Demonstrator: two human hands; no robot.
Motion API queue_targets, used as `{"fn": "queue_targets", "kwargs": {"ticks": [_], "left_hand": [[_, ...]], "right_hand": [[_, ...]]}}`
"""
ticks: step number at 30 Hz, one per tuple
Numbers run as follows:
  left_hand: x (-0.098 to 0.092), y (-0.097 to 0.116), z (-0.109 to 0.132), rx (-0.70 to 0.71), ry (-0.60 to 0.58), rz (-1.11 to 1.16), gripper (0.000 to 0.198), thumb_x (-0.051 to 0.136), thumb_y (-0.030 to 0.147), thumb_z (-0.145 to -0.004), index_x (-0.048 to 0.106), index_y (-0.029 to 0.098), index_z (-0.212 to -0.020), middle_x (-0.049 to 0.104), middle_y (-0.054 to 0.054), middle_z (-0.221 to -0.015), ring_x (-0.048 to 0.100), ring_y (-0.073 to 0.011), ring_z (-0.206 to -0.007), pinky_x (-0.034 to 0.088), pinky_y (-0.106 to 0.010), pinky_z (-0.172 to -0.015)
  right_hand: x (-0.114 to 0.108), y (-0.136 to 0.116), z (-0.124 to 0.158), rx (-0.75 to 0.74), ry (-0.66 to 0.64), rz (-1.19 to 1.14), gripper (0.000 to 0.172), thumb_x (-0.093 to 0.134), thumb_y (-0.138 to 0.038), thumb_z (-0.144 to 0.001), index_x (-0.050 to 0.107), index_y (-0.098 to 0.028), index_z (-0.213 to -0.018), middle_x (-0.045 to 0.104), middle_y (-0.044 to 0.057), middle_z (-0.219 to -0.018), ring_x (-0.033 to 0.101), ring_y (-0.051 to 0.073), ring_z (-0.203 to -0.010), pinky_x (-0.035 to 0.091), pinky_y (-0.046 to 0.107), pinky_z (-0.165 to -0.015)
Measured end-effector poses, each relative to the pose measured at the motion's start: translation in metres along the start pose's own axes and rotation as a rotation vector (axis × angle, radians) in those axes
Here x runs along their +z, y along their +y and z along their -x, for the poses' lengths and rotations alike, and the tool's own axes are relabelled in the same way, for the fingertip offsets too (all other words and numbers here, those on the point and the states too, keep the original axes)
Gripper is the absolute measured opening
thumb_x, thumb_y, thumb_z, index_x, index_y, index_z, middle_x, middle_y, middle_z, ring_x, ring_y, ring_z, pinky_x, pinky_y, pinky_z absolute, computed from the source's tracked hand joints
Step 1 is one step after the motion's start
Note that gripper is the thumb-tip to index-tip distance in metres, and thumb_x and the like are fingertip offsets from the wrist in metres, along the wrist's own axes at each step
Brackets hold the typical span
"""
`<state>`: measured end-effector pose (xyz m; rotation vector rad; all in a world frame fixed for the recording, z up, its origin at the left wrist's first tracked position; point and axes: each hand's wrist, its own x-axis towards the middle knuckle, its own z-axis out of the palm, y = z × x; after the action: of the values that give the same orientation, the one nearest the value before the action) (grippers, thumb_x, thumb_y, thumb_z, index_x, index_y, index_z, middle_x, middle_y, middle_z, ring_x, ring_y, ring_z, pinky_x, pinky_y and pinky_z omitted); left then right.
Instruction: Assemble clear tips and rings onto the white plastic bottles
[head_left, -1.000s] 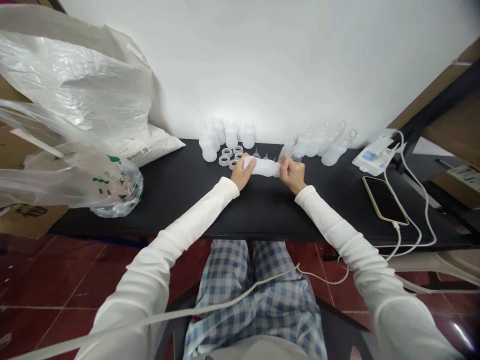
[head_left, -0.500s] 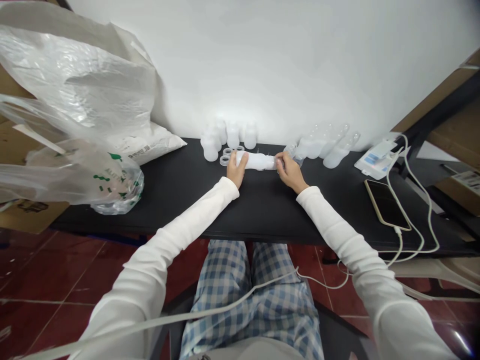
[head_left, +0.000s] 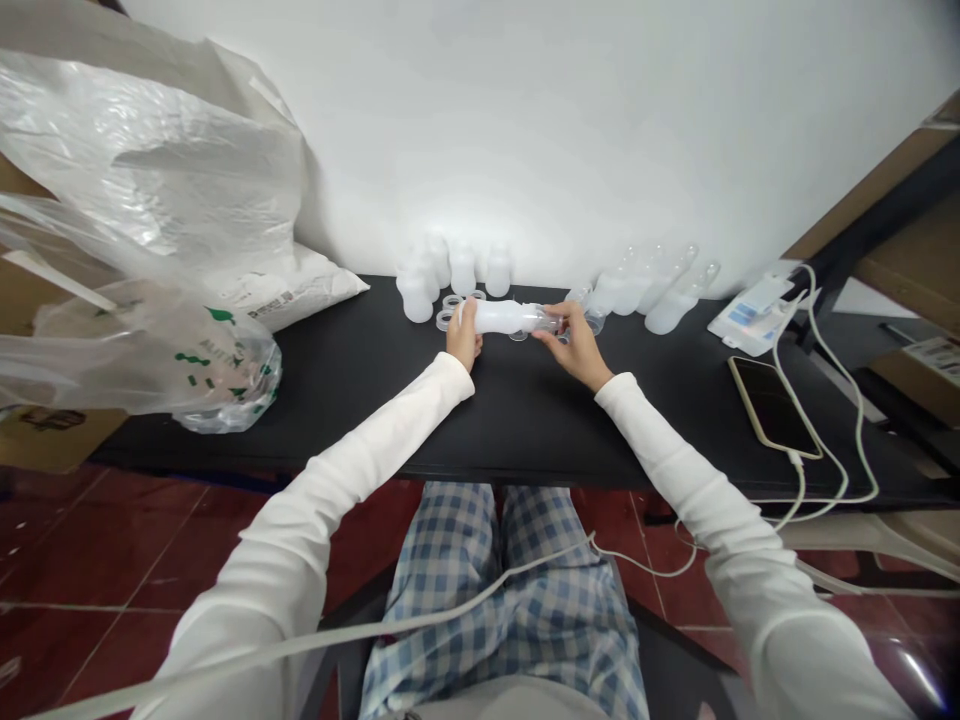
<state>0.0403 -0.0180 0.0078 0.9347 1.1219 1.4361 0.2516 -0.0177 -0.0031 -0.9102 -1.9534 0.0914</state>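
A white plastic bottle (head_left: 498,317) lies sideways above the table, its base end wrapped by my left hand (head_left: 465,338). At its other end is a clear dome-like cap (head_left: 543,318), pinched between the thumb and fingers of my right hand (head_left: 574,340). The cap meets the bottle's neck; whether it is fully seated I cannot tell. Behind my left hand lie several clear rings (head_left: 448,312), partly covered. More clear pieces (head_left: 595,318) sit just behind my right hand, partly hidden by it.
Several open white bottles (head_left: 414,292) stand by the wall at left. Several capped bottles (head_left: 670,308) stand to the right. A phone (head_left: 772,408), a white power strip (head_left: 752,312) and cables are at the right. Plastic bags (head_left: 217,365) crowd the table's (head_left: 517,420) left end.
My right hand has shifted its grip, with fingers now along the clear cap, and more of the cap shows. The left fingers have turned slightly round the bottle. The view has shifted a little.
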Motion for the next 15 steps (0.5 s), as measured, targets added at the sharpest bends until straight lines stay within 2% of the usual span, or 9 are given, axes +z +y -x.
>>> {"fn": "queue_targets", "kwargs": {"ticks": [2, 5, 9, 12, 15], "left_hand": [[-0.001, 0.001, -0.001, -0.01, -0.007, 0.035, 0.049, 0.048, 0.068, -0.093, 0.047, 0.021, -0.077, 0.033, 0.008, -0.047, 0.026, -0.0048, -0.034, 0.015, -0.021, -0.036], [-0.003, 0.0, -0.003, -0.023, -0.047, 0.061, 0.054, 0.046, 0.069, -0.092, 0.041, 0.021, -0.067, 0.033, 0.007, -0.046, 0.025, -0.0044, -0.034, 0.015, -0.02, -0.035], [-0.005, -0.002, -0.004, -0.065, -0.07, 0.071, 0.054, 0.044, 0.067, -0.093, 0.04, 0.022, -0.064, 0.031, 0.007, -0.043, 0.023, -0.005, -0.033, 0.014, -0.02, -0.034], [-0.004, -0.002, -0.003, -0.047, -0.052, 0.065, 0.053, 0.044, 0.065, -0.094, 0.04, 0.022, -0.064, 0.032, 0.006, -0.042, 0.024, -0.0051, -0.033, 0.015, -0.019, -0.034], [-0.002, -0.002, 0.001, 0.023, -0.048, 0.045, 0.053, 0.047, 0.067, -0.093, 0.043, 0.021, -0.066, 0.035, 0.006, -0.042, 0.026, -0.0049, -0.033, 0.016, -0.02, -0.034]], "right_hand": [[-0.002, 0.002, 0.001, -0.121, -0.015, 0.105, 0.034, 0.059, -0.052, -0.096, 0.059, -0.023, -0.116, 0.065, 0.013, -0.112, 0.064, 0.026, -0.1, 0.057, 0.045, -0.086], [-0.006, 0.003, 0.004, -0.23, -0.031, 0.271, 0.016, 0.053, -0.033, -0.1, 0.062, -0.027, -0.111, 0.065, 0.012, -0.119, 0.064, 0.026, -0.103, 0.057, 0.047, -0.088], [-0.01, 0.001, 0.005, -0.314, -0.053, 0.363, 0.024, 0.043, -0.017, -0.099, 0.062, -0.029, -0.107, 0.065, 0.01, -0.121, 0.064, 0.026, -0.106, 0.056, 0.047, -0.088], [-0.012, -0.005, 0.002, -0.302, -0.07, 0.297, 0.021, 0.053, -0.03, -0.097, 0.057, -0.026, -0.117, 0.063, 0.013, -0.12, 0.063, 0.029, -0.108, 0.055, 0.051, -0.091], [-0.014, -0.012, 0.001, -0.194, -0.102, 0.245, 0.044, 0.061, -0.049, -0.092, 0.054, -0.021, -0.125, 0.064, 0.015, -0.117, 0.063, 0.032, -0.105, 0.053, 0.053, -0.092]]}}
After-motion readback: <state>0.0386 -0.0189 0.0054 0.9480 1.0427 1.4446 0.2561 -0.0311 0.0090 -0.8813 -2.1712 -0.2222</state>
